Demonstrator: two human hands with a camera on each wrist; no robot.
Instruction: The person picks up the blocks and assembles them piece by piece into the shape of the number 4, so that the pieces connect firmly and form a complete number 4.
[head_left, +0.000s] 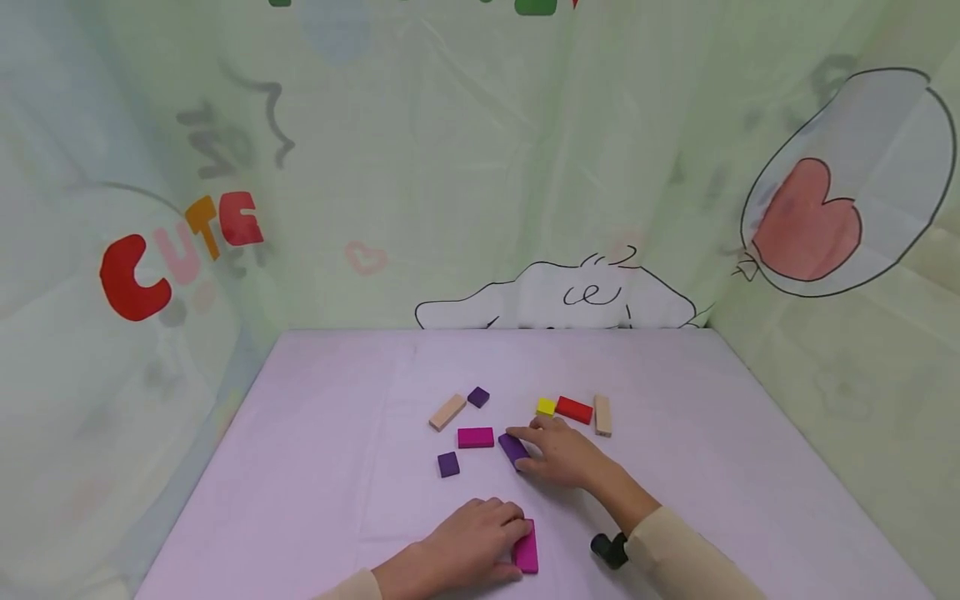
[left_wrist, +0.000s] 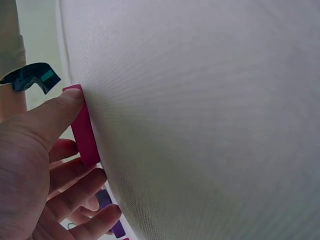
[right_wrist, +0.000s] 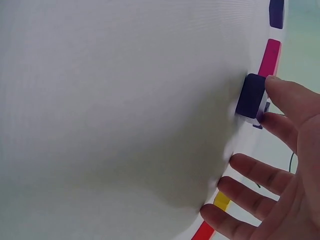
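Note:
My left hand [head_left: 474, 542] lies low in the head view and pinches a flat magenta block [head_left: 528, 552] from its left side. In the left wrist view the thumb sits at one end of that magenta block [left_wrist: 86, 134], and curled fingers reach its other end. Farther forward, my right hand [head_left: 564, 455] holds a purple block [head_left: 512, 450] between thumb and index finger. The right wrist view shows this purple block [right_wrist: 251, 96] on the cloth at those two fingertips, the other fingers spread toward the table. A second magenta block [head_left: 476, 437] lies just left of it.
Two purple cubes [head_left: 448, 464] and a wooden block [head_left: 447, 412] lie on the left. Beyond my right hand are a yellow cube [head_left: 546, 407], a red block [head_left: 574, 409] and another wooden block [head_left: 603, 416]. A pale cloth covers the table [head_left: 300, 467]; printed curtains [head_left: 465, 167] surround it.

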